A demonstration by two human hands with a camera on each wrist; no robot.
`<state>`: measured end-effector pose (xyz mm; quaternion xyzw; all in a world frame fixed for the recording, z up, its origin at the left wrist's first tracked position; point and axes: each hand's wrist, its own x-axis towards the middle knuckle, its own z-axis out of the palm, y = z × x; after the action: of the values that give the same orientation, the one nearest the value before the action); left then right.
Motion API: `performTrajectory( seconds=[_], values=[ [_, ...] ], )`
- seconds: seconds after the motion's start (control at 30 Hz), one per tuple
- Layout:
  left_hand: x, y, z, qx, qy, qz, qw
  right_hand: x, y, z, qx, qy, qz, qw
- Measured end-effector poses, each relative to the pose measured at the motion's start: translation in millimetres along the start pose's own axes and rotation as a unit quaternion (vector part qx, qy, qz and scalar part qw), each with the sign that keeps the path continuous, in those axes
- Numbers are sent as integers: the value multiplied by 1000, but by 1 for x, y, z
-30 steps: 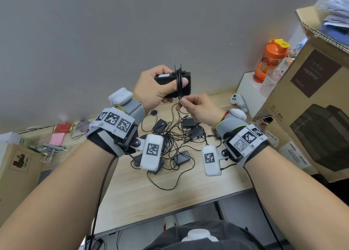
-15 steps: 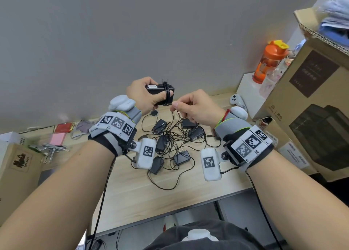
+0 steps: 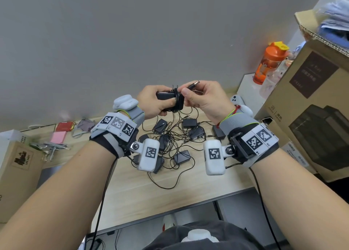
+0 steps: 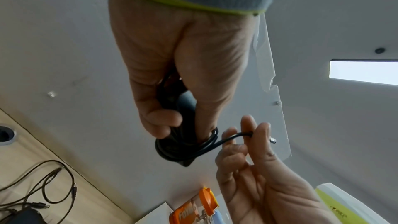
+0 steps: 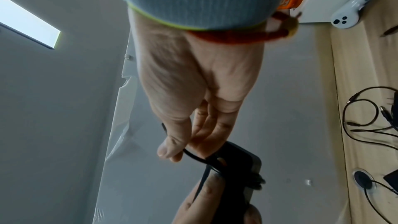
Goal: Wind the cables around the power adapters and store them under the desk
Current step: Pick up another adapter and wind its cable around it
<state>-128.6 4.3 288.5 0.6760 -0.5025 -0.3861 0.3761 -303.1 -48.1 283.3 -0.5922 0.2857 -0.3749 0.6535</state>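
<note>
Left hand (image 3: 156,100) grip clamped on small black plastic power adapter (image 3: 166,98), raised above light wooden bench (image 3: 120,189). Right hand (image 3: 204,98) pinches thin black cable (image 4: 228,138) tail beside adapter. Adapter likely light, rigid; cable springy, so hold by body.

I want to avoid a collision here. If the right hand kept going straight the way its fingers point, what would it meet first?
The right hand points leftward at the adapter held in the left hand, so it would likely meet the adapter's cable wraps first, almost at once.
</note>
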Motion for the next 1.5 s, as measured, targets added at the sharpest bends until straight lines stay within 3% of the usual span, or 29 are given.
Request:
performTrajectory(
  seconds=[0.13, 0.4, 0.77, 1.17, 1.5],
  values=[
    [0, 1, 3, -28, 31, -15, 999, -2, -1, 3, -8, 11, -7, 1000],
    [0, 9, 10, -93, 82, -50, 991, -8, 7, 12, -45, 22, 74, 996],
    [1, 6, 14, -80, 29, -27, 996, 7, 17, 8, -102, 126, 93, 982],
    [0, 3, 15, -31, 1, 18, 999, 8, 16, 3, -154, 171, 49, 972],
    [0, 3, 13, -58, -24, 19, 998, 6, 14, 5, -269, 185, -62, 943]
  ],
)
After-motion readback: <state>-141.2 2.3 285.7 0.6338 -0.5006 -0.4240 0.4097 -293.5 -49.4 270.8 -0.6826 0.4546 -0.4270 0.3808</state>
